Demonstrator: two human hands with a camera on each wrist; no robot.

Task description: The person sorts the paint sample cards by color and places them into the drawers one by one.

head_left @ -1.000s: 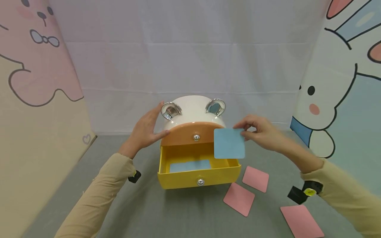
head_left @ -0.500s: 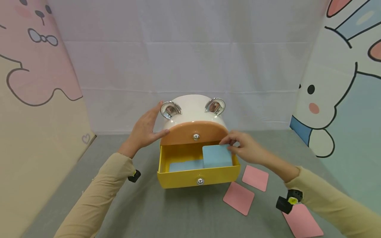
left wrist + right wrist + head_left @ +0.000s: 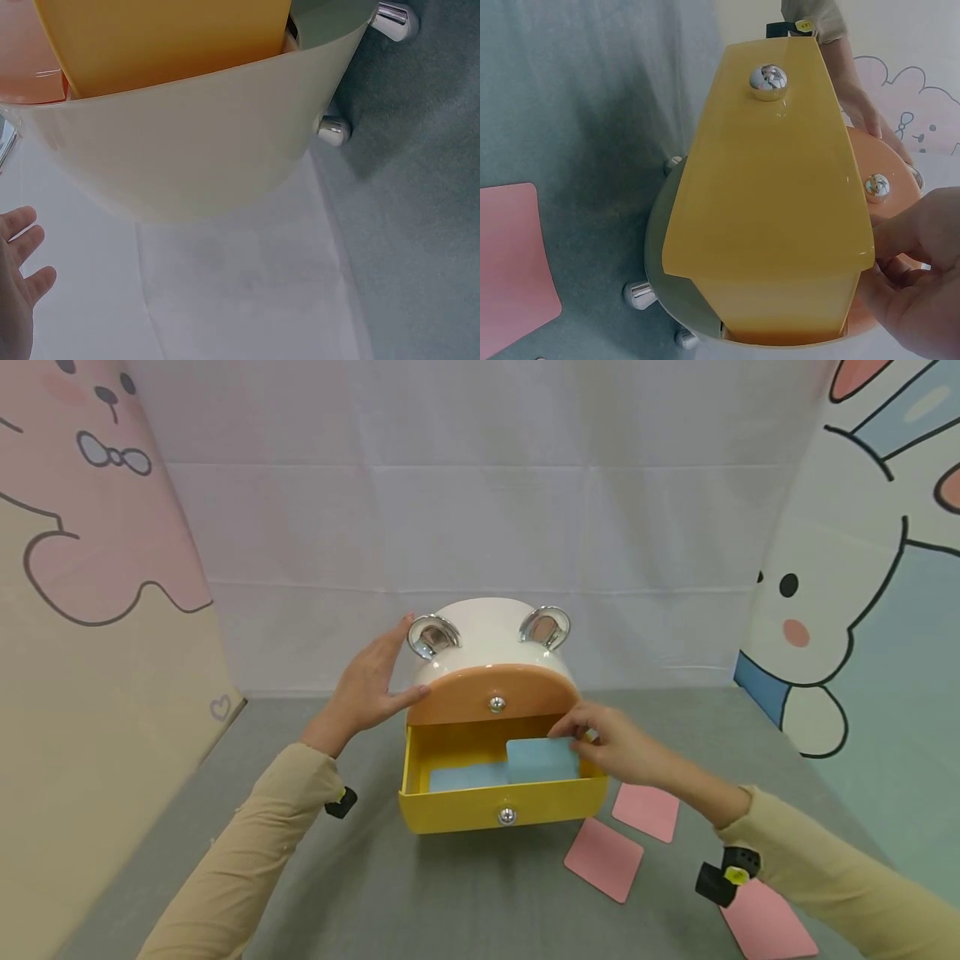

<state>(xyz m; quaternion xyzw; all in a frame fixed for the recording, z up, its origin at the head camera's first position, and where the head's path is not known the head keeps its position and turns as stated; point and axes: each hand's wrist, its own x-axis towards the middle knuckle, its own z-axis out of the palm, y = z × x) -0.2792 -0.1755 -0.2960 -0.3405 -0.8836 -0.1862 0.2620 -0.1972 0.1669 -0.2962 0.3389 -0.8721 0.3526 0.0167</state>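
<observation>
One blue card (image 3: 542,762) is tilted, partly down in the yellow drawer (image 3: 457,812), lower edge hidden behind the front wall. R hand (image 3: 611,743) pinches its top R corner, thumb vs. fingers. L hand (image 3: 367,685) is spread, fingers fairly straight, gripping nothing, at the L side of the white cabinet (image 3: 483,622); can't tell if it's pressing. Step in hand, prob.: stowing blue cards, since other blue stock (image 3: 467,777) lies flat in there (no. of pcs unclear). Next move likely calls for lowering the card flat, then releasing w/o catching the drawer wall. 3 pink cards (image 3: 603,860) lie on the worktop (image 3: 360,893).
</observation>
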